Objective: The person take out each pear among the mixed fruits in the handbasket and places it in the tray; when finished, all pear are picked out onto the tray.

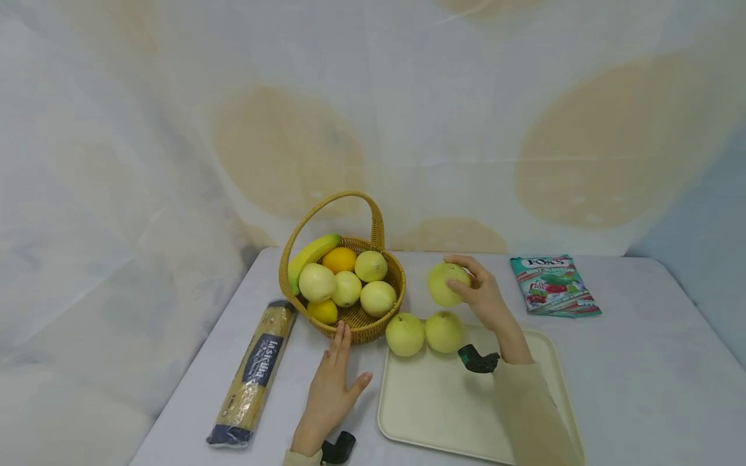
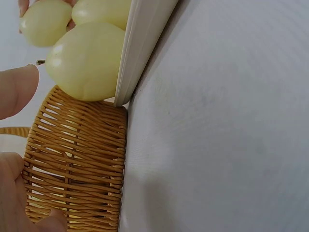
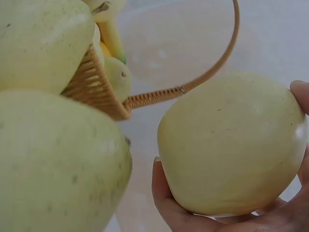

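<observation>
My right hand (image 1: pixel 488 299) grips a round yellow-green pear (image 1: pixel 444 286) above the table, behind the tray; in the right wrist view the fingers curl round this pear (image 3: pixel 231 145). Just in front of it, two more pears (image 1: pixel 405 334) sit side by side at the tray's far left corner. My left hand (image 1: pixel 331 391) lies with its fingers straight, fingertips at the front of a wicker basket (image 1: pixel 364 334). The left wrist view shows those fingers against the woven side (image 2: pixel 72 159). Inside the basket are a banana (image 1: pixel 311 255), an orange (image 1: pixel 339 259), a yellow fruit (image 1: pixel 322 312) and several pale green-yellow fruits (image 1: pixel 378 298).
A cream tray (image 1: pixel 437 408) lies at the front, partly under the right forearm. Left of the basket is a long pack of pasta (image 1: pixel 253 375). A green candy bag (image 1: pixel 553 286) lies at the back right. The basket's tall handle (image 1: pixel 377 226) arches over the fruit.
</observation>
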`<action>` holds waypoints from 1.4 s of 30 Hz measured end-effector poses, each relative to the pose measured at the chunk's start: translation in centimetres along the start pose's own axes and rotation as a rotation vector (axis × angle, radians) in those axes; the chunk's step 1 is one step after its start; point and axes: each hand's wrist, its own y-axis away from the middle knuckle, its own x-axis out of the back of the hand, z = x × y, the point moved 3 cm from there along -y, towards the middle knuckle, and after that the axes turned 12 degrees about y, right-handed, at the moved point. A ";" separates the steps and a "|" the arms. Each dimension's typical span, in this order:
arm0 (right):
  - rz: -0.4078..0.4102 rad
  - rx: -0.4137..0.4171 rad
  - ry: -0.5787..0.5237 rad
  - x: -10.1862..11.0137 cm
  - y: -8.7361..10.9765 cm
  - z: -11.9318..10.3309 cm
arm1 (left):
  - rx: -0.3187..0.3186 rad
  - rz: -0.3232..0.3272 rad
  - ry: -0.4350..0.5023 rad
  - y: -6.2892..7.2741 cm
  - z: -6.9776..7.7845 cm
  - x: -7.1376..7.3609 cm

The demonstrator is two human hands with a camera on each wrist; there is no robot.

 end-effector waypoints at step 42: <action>0.076 -0.114 0.012 2.7 5.0 4.7 | -0.018 0.012 0.005 0.0 0.0 0.0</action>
